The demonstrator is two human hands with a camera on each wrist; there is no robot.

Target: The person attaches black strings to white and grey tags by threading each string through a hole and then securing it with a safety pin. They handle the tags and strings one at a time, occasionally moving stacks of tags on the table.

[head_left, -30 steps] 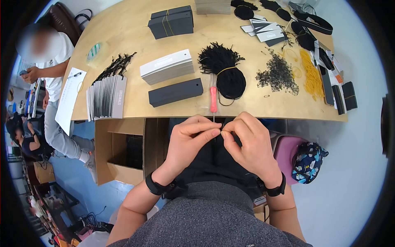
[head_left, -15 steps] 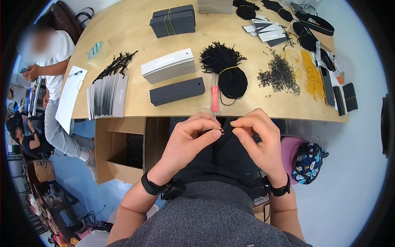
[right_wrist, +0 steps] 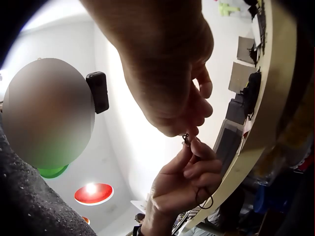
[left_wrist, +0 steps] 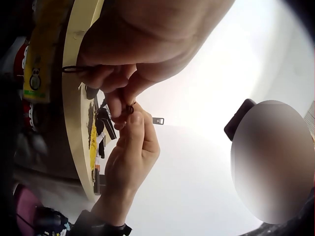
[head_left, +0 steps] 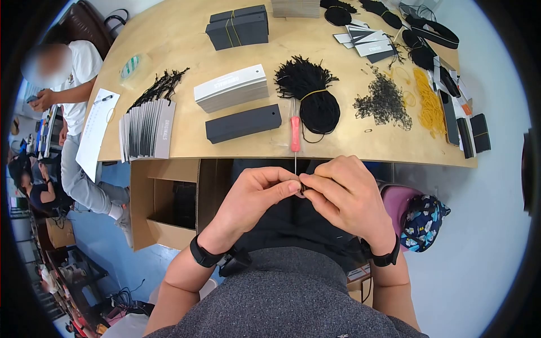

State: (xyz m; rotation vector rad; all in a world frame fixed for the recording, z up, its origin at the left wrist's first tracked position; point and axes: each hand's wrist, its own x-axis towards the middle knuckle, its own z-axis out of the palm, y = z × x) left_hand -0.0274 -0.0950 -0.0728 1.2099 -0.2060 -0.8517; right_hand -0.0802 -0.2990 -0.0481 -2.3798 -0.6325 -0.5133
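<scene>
black cord loop point(head_left: 301, 188) hanging just off the near table edge point(head_left: 338, 156), sitting between both hands' fingertips | left hand point(head_left: 253, 197) pinching it from the left | right hand point(head_left: 344, 194) pinching from the right, equally near | red-handled awl point(head_left: 293, 135) lying just beyond, pointing near.

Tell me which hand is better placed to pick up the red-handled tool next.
Right, probably. The red-handled tool lies just beyond the right hand; the left hand sits farther left. Both hands pinch a small black loop.
</scene>
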